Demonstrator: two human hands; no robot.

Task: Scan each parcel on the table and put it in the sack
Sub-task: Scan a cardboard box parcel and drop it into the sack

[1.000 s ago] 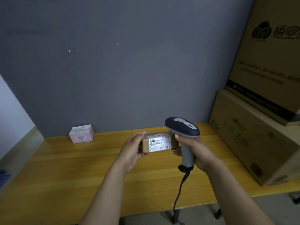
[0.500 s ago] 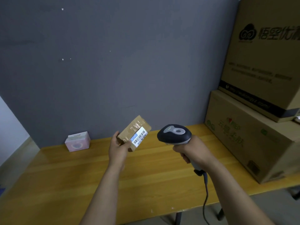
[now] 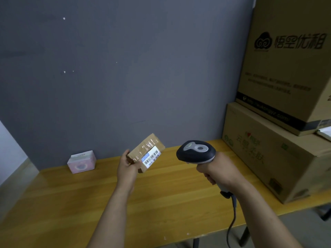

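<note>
Parcel (image 3: pixel 143 149), a small brown cardboard box glossy with clear tape, hung tilted above the wooden surface (image 3: pixel 161 203), its lower end gripped by the left hand (image 3: pixel 126 167); it looked light and stiff, the tape perhaps slippery, so the bare cardboard ends seemed the surest hold. Beside it the right hand (image 3: pixel 217 171) clasped a smooth, dark-headed scanner (image 3: pixel 196 152). Farther back sat a pink box (image 3: pixel 81 161) and large stacked cartons (image 3: pixel 268 149).

The brown parcel (image 3: pixel 143 149) is showing a white, black-barred, blue-patched label (image 3: pixel 152 157); the scanner (image 3: pixel 195 152) is showing black and grey, the small box (image 3: pixel 81 161) pink, the worktop (image 3: pixel 161 203) yellow wood grain.
</note>
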